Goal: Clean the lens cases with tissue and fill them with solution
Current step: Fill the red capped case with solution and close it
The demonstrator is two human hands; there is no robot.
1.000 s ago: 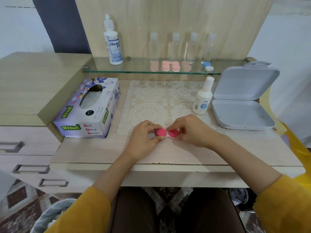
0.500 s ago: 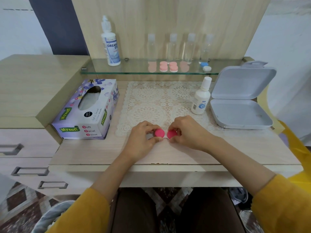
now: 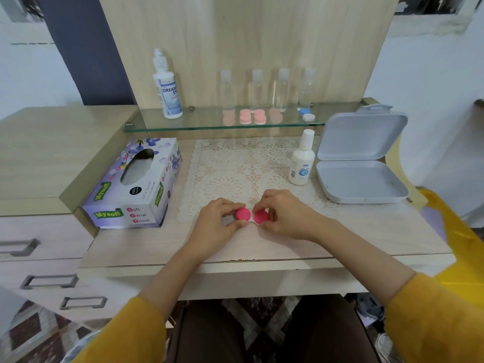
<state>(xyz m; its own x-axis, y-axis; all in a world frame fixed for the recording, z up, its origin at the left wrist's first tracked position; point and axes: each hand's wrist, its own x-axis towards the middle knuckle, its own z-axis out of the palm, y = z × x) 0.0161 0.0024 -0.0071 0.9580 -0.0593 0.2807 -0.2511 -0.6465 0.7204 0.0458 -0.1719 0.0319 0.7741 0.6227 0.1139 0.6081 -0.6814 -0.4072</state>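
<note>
Both hands meet at the front edge of the lace mat (image 3: 235,166), on one lens case (image 3: 252,216) with two pink caps. The left hand (image 3: 217,226) pinches the left cap, the right hand (image 3: 285,216) curls round the right cap. The case seems to rest on the desk (image 3: 366,231), though fingers hide its underside. A tissue box (image 3: 136,184) lies to the left, a small white bottle (image 3: 301,161) stands behind.

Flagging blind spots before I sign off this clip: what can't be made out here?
Head view: lens case wells, hidden by its pink caps; its white base mostly covered by the left hand and right hand pinching it.
Head view: small white bottle label, too small to read.
Head view: clear bottles on the glass shelf, blurred; fill level unclear.
</note>
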